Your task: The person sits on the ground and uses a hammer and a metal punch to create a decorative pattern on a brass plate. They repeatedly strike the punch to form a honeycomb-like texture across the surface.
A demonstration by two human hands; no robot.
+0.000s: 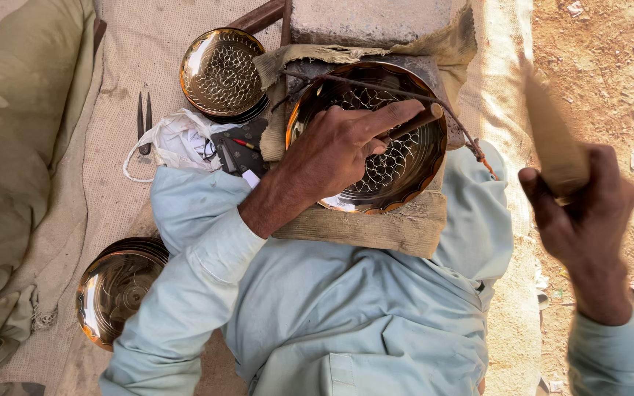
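left hand [335, 147] pinches punch [414, 123] on brass plate [398, 176]; right hand [581, 213] grips blurred mallet [552, 139].

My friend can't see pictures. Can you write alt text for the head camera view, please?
Seen from above, a person's left hand holds a thin chisel-like tool against a shiny brass plate with a cut pattern, while the right hand raises a blurred wooden mallet. Two more brass plates lie on the burlap mat.

A crumpled white plastic bag [174, 139] lies at ten o'clock. No labels, signs or screens show.
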